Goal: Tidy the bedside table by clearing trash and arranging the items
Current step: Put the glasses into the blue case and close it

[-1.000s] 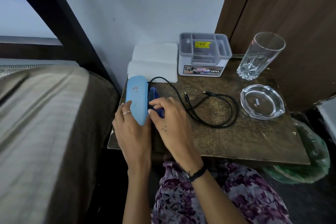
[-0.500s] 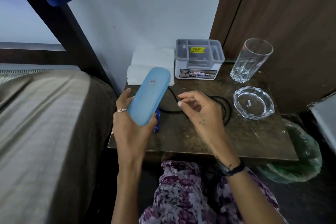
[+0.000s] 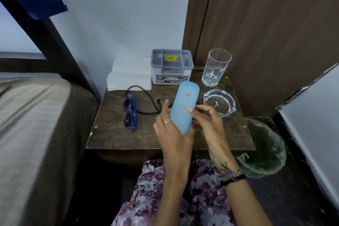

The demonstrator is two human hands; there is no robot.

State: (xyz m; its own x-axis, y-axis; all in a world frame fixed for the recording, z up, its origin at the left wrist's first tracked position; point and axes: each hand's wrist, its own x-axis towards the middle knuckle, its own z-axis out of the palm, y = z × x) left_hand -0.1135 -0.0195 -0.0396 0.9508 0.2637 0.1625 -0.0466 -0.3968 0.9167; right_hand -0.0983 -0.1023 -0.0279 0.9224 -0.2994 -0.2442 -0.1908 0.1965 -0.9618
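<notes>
My left hand [image 3: 172,134] holds a light blue glasses case [image 3: 184,107] lifted above the brown bedside table [image 3: 113,134], tilted with its far end up. My right hand [image 3: 207,121] touches the case's right edge with thumb and fingertips. Blue glasses [image 3: 130,113] lie folded on the table's left part. A black cable [image 3: 145,101] loops behind them and runs under the case. At the back stand a folded white tissue stack [image 3: 130,74], a grey organiser box [image 3: 171,66] and an empty drinking glass [image 3: 215,67]. A glass ashtray [image 3: 220,102] sits at the right.
A bin lined with a green bag [image 3: 266,150] stands on the floor right of the table. A bed with a grey-brown cover [image 3: 36,134] lies close on the left. A wooden door [image 3: 266,33] rises behind the table. My flowered lap [image 3: 201,189] is just below the table edge.
My left hand lifted the blue case off the table and carried it right toward the middle, uncovering the blue glasses. My right hand came onto the case's right edge.
</notes>
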